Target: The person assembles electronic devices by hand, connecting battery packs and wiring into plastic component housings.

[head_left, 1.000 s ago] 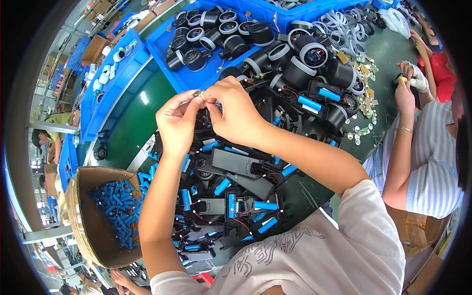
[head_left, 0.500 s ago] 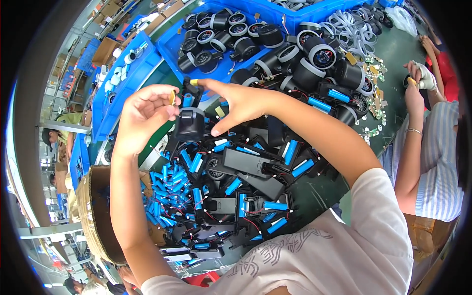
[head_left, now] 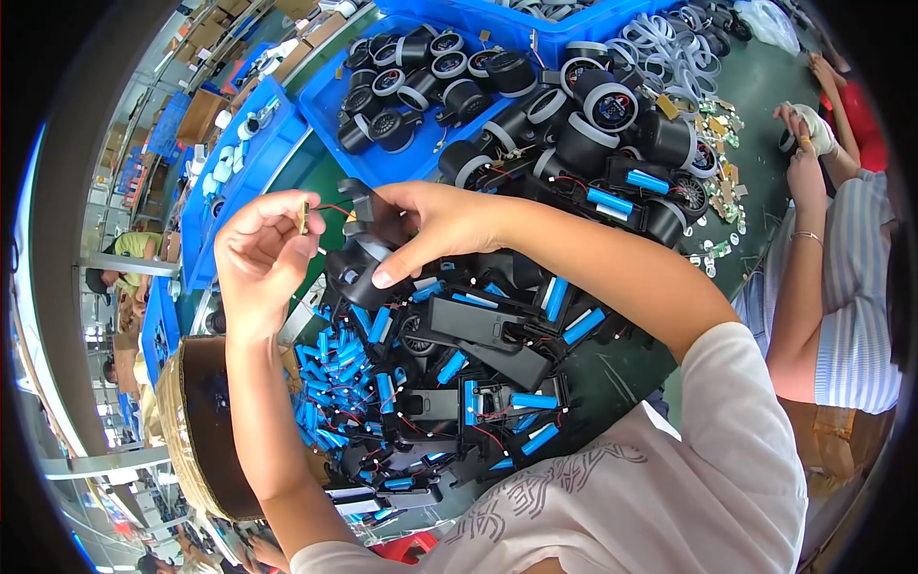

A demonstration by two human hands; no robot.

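1. Cardboard box (head_left: 177, 421): nearer you than the blue tray (head_left: 325, 93) and left of it; partly behind your left forearm.
2. Blue bin (head_left: 198, 263): left of the tray, pale parts inside.
3. Your left hand (head_left: 260, 256): just nearer you than the tray's left part, nearly closed; thumb and fingertips pinch a small circuit board (head_left: 304, 219), seen almost edge-on. Remaining fingers loosely curled.
4. Red wire (head_left: 331, 208): nearer you than the tray, bridging the gap between the board and the black device in your other hand.
5. Blue cylinders (head_left: 330, 368): loose heap, well nearer you than the tray, right of your left forearm.
6. Black device (head_left: 354, 272): just nearer you than the tray, raised above the heap, tilted; rounded lower body.
7. Your right hand (head_left: 438, 222): just nearer you than the tray, half open around the device, thumb across its near side; fingertips mostly hidden behind it.
8. Black housings (head_left: 473, 320): spread over the green desk (head_left: 612, 368), nearer you than the tray; several carry blue cylinders.
9. Black round units (head_left: 583, 143): piled right of the tray; others sit inside it.
10. Grey rings (head_left: 674, 53): farther right of the tray, tangled.
11. Co-worker's hands (head_left: 808, 139): well right of the tray; what they hold is unclear.
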